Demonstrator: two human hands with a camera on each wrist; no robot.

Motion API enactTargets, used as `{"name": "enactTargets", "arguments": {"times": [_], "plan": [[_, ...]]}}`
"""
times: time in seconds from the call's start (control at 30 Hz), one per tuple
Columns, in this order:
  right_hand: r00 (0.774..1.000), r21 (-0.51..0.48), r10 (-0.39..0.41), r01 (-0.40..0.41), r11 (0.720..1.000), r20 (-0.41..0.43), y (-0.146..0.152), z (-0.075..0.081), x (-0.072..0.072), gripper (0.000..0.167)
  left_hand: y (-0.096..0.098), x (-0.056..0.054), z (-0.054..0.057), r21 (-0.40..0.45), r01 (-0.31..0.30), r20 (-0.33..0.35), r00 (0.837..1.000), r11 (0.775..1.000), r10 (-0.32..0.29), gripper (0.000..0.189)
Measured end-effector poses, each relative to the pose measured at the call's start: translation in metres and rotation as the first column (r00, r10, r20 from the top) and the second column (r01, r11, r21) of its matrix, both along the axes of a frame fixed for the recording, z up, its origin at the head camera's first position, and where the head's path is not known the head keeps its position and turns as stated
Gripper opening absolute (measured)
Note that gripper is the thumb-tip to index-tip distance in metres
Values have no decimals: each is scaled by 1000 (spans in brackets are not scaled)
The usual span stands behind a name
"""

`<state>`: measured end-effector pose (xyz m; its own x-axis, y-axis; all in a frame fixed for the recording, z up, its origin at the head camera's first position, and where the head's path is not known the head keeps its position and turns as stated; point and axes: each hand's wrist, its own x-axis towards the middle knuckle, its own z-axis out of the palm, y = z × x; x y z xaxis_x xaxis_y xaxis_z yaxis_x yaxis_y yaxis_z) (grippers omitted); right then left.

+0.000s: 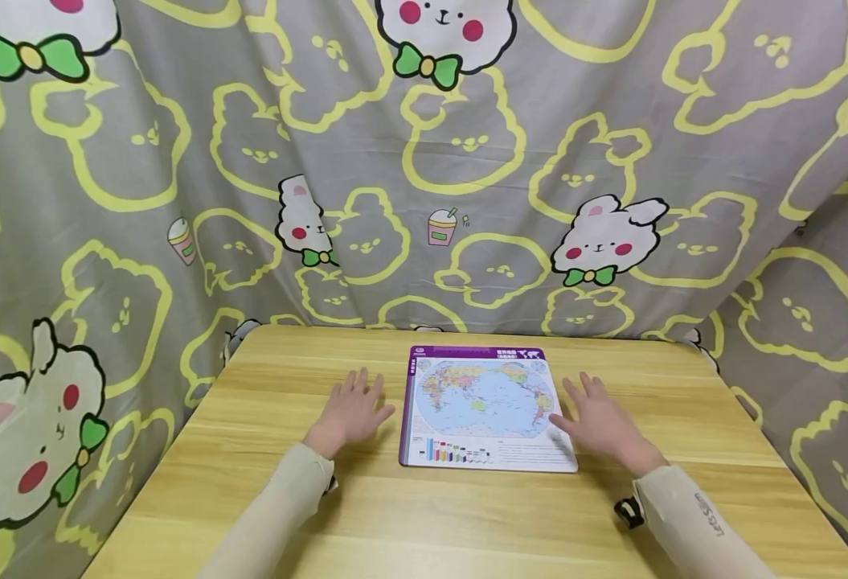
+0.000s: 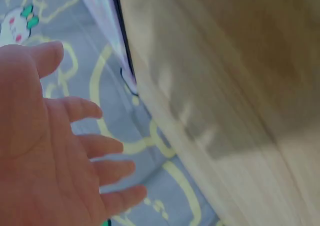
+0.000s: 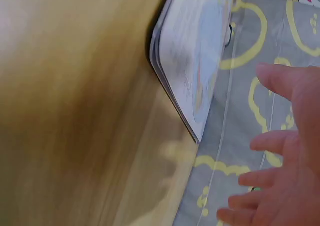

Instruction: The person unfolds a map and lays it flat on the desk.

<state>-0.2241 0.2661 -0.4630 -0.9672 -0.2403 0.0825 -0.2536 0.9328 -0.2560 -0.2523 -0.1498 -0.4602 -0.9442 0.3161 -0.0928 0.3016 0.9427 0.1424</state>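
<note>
A flat rectangular world map board (image 1: 485, 454) with rounded corners and a purple top band lies on the wooden table, between both hands. In the right wrist view the map board (image 3: 175, 51) shows a layered edge. To its left hovers my left hand (image 1: 353, 410), palm down, fingers spread and straight, holding nothing. My right hand (image 1: 603, 422) is at the board's right side with fingers spread; its thumb overlaps the edge in the head view. The wrist views show the left palm (image 2: 55, 151) and right palm (image 3: 295, 181) bare, raised off the table.
The wooden table (image 1: 308, 523) extends around the board, with hand shadows on it. A grey curtain (image 1: 496, 185) printed with yellow outlines and white rabbits hangs behind the table and along both sides. Each wrist wears a dark strap, the right strap (image 1: 629, 512) plainly seen.
</note>
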Motion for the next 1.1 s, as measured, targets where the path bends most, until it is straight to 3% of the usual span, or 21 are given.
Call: {"name": "enactTargets", "arguments": {"times": [0.27, 0.5, 0.77, 0.9, 1.1], "plan": [[983, -30, 183, -183, 983, 2, -8, -12, 7, 64, 20, 12, -7, -25, 181, 43, 983, 983, -180, 69], [960, 14, 279, -279, 960, 40, -13, -16, 16, 59, 36, 19, -8, -49, 283, 79, 957, 958, -279, 66], [934, 22, 343, -346, 938, 97, -19, -22, 25, 65, 42, 23, -15, -134, 410, 83, 912, 902, -403, 68], [923, 23, 364, -369, 929, 123, -20, -26, 27, 64, 45, 25, -16, -136, 450, 87, 893, 882, -442, 67], [917, 55, 383, -390, 919, 111, -18, -30, 28, 61, 49, 26, -17, -141, 470, 105, 882, 871, -459, 64]]}}
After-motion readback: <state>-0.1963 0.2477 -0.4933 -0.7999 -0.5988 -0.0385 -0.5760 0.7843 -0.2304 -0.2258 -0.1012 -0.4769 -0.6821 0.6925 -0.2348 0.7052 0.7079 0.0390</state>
